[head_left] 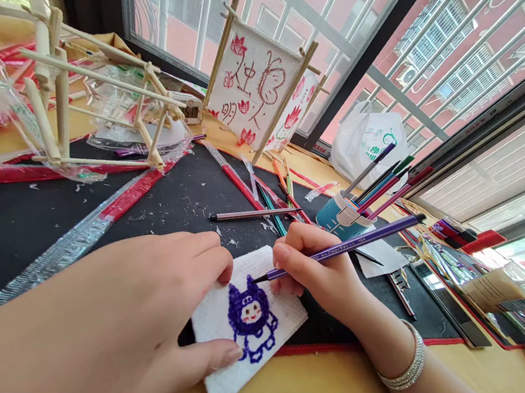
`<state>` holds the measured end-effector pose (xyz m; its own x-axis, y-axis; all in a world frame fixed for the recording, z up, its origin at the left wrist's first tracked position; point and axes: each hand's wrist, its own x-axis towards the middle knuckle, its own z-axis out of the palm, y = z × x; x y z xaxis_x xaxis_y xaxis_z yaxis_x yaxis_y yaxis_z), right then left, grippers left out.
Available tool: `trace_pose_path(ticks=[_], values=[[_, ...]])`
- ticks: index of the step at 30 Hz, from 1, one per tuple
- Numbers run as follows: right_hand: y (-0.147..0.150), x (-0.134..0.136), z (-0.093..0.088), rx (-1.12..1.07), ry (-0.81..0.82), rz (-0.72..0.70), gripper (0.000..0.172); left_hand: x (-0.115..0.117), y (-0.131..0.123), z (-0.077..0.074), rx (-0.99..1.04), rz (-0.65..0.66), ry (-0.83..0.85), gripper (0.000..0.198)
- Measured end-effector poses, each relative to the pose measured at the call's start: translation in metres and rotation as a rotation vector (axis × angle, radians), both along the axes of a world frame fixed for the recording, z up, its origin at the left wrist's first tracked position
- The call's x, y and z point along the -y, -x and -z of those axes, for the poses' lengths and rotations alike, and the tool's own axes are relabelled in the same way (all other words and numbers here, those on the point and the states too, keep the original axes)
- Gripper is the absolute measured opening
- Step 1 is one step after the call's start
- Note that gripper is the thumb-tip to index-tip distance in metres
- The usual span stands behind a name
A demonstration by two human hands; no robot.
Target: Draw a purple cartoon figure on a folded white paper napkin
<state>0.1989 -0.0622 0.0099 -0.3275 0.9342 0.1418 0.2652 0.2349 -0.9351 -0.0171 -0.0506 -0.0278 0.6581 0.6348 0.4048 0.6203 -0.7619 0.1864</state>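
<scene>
I'm working on a white paper napkin (286, 314) that's lying askew on the black mat (70, 243), one corner pointing toward me, with a purple cartoon figure (251, 316) drawn on it. My right hand (318, 270) is pinching a purple felt-tip pen (339, 249) between thumb and fingers, and the pen is slanting up and to the right across my knuckles. Its tip is coming down at the figure's upper right, though I can't quite tell whether it's touching the napkin. My left hand (160, 289) is coming in from the other side, its fingers curling at the napkin's upper left edge while my thumb (226, 355) is pressing near the lower corner. Ahead, a loose striped pencil (253, 214) is lying on the mat, beside a blue cup of pens (339, 217).
</scene>
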Motion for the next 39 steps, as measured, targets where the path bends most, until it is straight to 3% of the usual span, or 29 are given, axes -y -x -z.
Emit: trace_pose_path(ticks=[12, 39], values=[[0.0035, 0.0022, 0.0043, 0.121, -0.188, -0.147, 0.036, 0.0028, -0.0015, 0.0009, 0.032, 0.016, -0.057, 0.034], [0.0036, 0.0022, 0.0033, 0.106, -0.169, -0.147, 0.037, 0.0043, -0.0002, 0.0014, 0.051, 0.013, -0.008, 0.035]])
